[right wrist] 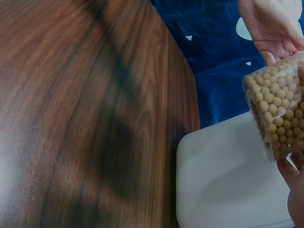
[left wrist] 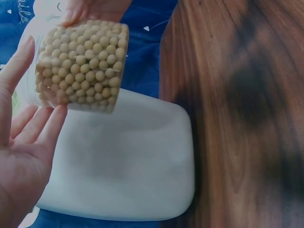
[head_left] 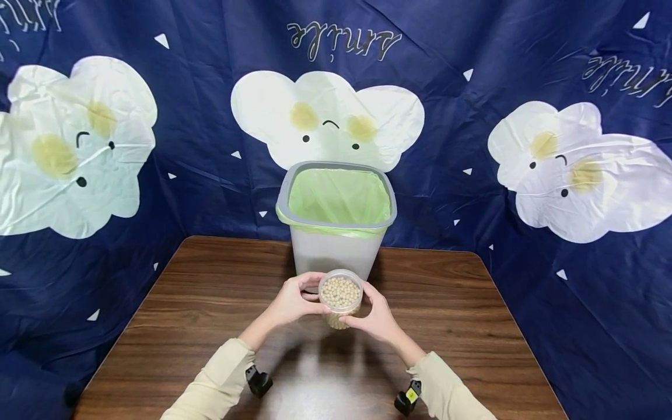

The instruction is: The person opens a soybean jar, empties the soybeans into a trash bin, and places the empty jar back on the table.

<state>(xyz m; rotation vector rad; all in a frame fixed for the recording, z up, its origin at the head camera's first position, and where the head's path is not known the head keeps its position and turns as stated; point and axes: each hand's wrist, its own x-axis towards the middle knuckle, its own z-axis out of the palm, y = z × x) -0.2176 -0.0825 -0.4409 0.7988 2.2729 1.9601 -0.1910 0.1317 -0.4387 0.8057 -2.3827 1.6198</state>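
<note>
A clear round jar [head_left: 340, 291] full of pale soybeans is held up in front of the bin, above the table. My left hand [head_left: 295, 296] grips it from the left, and my right hand [head_left: 379, 318] from the right. Beans show through the top; I cannot tell if a clear lid covers it. In the left wrist view the jar [left wrist: 83, 69] lies across the picture, fingertips of the left hand [left wrist: 28, 142] against its side. The right wrist view catches part of the jar [right wrist: 280, 107] between both hands.
Behind the jar stands a light grey bin [head_left: 336, 254] with a grey rim and a green liner bag [head_left: 338, 195]. It is on a brown wooden table [head_left: 210, 309]. Dark blue cloth [head_left: 199, 146] with cloud prints hangs around the back and sides.
</note>
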